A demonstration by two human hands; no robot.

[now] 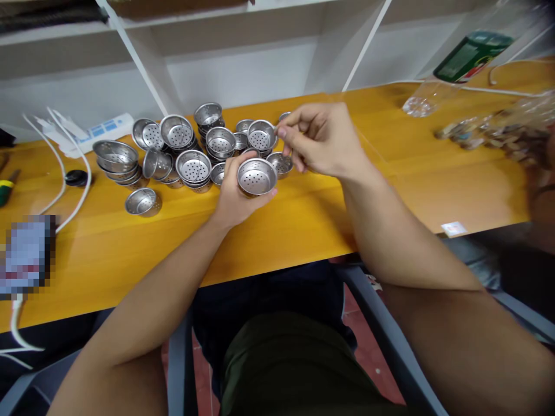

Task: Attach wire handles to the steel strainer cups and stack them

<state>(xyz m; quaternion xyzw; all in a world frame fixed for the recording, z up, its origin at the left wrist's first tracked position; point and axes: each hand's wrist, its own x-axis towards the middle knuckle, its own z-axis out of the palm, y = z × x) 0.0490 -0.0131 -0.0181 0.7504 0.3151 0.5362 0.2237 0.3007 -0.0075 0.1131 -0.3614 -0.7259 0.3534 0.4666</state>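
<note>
My left hand (236,193) is wrapped round a small perforated metal cup (256,176), its open mouth tilted toward me. Thumb and forefinger of my right hand (318,138) pinch the rim of a second perforated metal cup (261,136), just behind the first. Whether that second cup is lifted or still rests on others cannot be made out. Around and behind both hands stand several more such cups, some in stacks (194,169), some tipped over (156,164). One single cup (142,202) sits apart, nearer the table's front at the left.
White shelf compartments (243,63) back the yellow table (173,248). To the left lie white cables (89,173), a power strip (104,133), a black cap (76,177) and a blurred-out device (26,254). A plastic bottle (463,63) and a bag of small brown pieces (507,130) are at right.
</note>
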